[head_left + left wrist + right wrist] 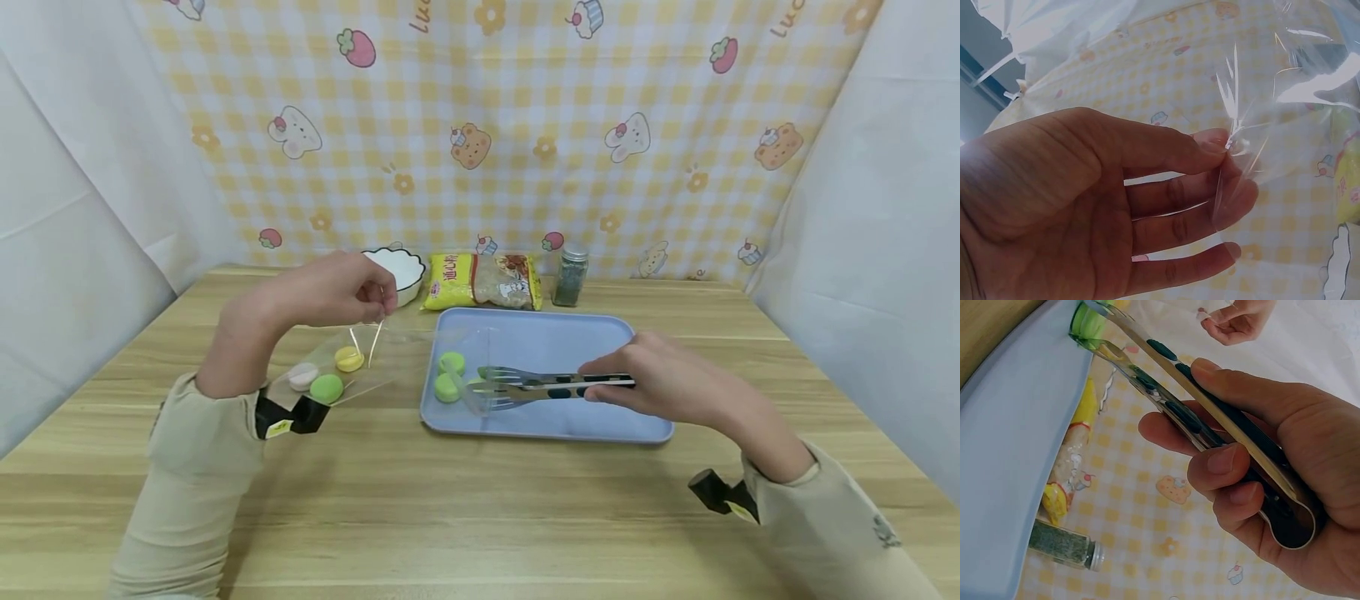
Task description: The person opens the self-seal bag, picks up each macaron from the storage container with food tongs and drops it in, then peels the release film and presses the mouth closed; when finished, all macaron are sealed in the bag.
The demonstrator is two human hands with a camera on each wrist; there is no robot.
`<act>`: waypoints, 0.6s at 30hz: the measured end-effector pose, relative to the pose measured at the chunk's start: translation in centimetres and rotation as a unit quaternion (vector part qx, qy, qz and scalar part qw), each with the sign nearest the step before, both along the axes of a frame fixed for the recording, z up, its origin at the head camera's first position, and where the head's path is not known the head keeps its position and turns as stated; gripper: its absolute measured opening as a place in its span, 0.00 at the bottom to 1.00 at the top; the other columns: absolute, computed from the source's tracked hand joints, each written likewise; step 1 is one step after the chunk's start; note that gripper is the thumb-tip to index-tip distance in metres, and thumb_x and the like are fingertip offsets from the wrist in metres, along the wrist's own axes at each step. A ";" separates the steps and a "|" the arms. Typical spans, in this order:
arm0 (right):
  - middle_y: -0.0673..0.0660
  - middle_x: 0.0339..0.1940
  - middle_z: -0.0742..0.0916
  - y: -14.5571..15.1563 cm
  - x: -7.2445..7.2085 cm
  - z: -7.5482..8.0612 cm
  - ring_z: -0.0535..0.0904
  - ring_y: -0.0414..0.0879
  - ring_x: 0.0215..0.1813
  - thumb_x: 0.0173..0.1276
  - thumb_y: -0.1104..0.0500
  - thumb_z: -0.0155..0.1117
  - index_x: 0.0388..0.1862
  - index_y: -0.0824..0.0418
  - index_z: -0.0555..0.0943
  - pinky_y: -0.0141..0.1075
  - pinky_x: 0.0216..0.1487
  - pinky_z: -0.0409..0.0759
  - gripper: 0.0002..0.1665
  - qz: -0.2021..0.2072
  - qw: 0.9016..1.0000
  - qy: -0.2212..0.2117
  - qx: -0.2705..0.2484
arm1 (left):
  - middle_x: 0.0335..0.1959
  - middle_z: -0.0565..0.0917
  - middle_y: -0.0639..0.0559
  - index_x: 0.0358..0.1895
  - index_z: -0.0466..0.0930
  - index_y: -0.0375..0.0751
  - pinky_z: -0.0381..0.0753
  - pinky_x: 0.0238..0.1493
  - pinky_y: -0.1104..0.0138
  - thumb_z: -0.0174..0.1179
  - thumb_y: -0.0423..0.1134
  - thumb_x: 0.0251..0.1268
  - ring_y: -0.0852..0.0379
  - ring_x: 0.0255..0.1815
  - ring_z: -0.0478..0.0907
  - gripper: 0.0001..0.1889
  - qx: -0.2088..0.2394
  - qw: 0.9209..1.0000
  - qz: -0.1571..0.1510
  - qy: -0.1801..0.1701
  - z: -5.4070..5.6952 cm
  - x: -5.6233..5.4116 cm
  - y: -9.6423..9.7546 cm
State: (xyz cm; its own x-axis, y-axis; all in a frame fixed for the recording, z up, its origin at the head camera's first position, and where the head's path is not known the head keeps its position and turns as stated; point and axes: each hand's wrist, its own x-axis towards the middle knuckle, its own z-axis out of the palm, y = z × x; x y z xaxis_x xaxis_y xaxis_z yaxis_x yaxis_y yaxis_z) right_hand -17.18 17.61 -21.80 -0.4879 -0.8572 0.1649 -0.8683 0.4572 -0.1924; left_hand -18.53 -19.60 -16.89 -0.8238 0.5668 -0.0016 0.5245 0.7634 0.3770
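Note:
My left hand (pixel 330 292) pinches the edge of a clear plastic bag (pixel 1254 150) between thumb and forefinger. Through the film show a white macaron (pixel 303 377), a yellow macaron (pixel 348 359) and a green macaron (pixel 326 389). The bag's far end reaches over the left part of a blue tray (pixel 570 333). Green macarons (pixel 447 387) sit at that end of the tray. Metal food tongs (pixel 1166 394) with dark grips are held in my right hand (pixel 652 379). Their tips are around a green macaron (pixel 1089 324); how firmly they grip it I cannot tell.
Behind the tray lies a yellow pasta bag (pixel 483 282), with a glass jar of dried green herbs (pixel 571 279) to its right. A white scalloped bowl (pixel 401 271) stands behind my left hand. A checked cloth (pixel 525 108) hangs along the wooden table's (pixel 450 517) back edge.

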 end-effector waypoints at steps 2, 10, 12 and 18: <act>0.49 0.25 0.86 0.0 0.0 0.0 0.57 0.23 0.11 0.65 0.58 0.63 0.45 0.64 0.84 0.26 0.20 0.67 0.13 -0.005 1.000 0.003 0.003 | 0.19 0.76 0.57 0.29 0.78 0.42 0.69 0.31 0.64 0.52 0.25 0.56 0.59 0.22 0.70 0.09 -0.005 1.000 -0.003 0.005 -0.1 -0.1 0.0; 0.49 0.27 0.86 -0.2 0.0 -0.3 0.58 0.24 0.11 0.64 0.58 0.63 0.45 0.63 0.84 0.27 0.19 0.67 0.13 -0.013 1.000 0.003 0.008 | 0.21 0.77 0.55 0.29 0.76 0.41 0.70 0.31 0.64 0.54 0.29 0.60 0.59 0.24 0.70 0.05 -0.022 1.000 -0.005 -0.021 -0.9 -0.4 0.8; 0.50 0.28 0.87 -0.3 0.1 -0.3 0.59 0.24 0.11 0.65 0.59 0.63 0.45 0.64 0.84 0.27 0.19 0.67 0.13 -0.006 1.000 0.006 0.005 | 0.22 0.77 0.54 0.30 0.76 0.40 0.70 0.31 0.64 0.54 0.29 0.61 0.58 0.24 0.70 0.04 -0.023 0.999 -0.013 -0.035 -1.1 -0.4 1.2; 0.49 0.26 0.86 -0.2 0.2 -0.3 0.58 0.24 0.12 0.64 0.59 0.63 0.44 0.64 0.84 0.26 0.18 0.66 0.12 0.014 1.000 0.017 -0.006 | 0.23 0.76 0.54 0.28 0.75 0.41 0.71 0.32 0.63 0.55 0.28 0.63 0.57 0.25 0.70 0.06 -0.034 0.998 -0.040 -0.028 -0.8 0.8 2.9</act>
State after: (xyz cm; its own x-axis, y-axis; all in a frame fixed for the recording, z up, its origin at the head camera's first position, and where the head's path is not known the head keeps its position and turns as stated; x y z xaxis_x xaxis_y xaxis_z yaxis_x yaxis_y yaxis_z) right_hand -17.02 17.38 -22.10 -0.4584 -0.8678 0.1920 -0.8866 0.4312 -0.1677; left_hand -17.69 -16.72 -17.74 -0.7739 0.6274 -0.0870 0.5642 0.7452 0.3555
